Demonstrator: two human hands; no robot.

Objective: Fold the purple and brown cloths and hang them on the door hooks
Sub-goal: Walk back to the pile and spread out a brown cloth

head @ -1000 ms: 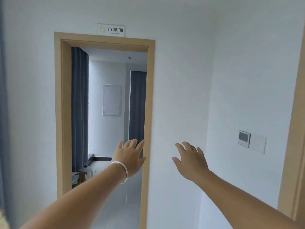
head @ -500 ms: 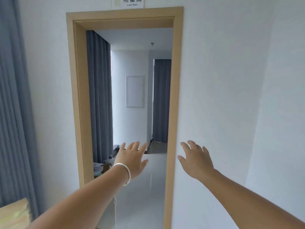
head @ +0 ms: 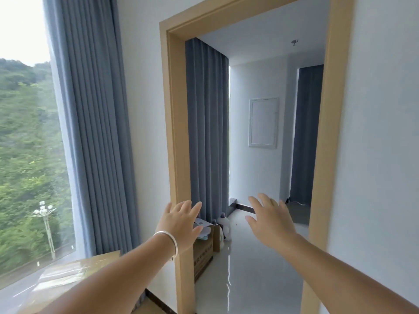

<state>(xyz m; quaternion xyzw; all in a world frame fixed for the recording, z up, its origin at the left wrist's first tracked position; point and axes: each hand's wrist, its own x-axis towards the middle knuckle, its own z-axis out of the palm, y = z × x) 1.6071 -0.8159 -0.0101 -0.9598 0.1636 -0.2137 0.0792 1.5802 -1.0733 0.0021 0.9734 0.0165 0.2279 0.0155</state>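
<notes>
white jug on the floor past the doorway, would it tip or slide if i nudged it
The white jug stands upright on a glossy, reflective floor, so a low nudge would probably slide it. It looks taller than wide, so a push near the cap may tip it. It sits close beside a cardboard box, which might stop it that way. Its fill level cannot be seen.
</notes>
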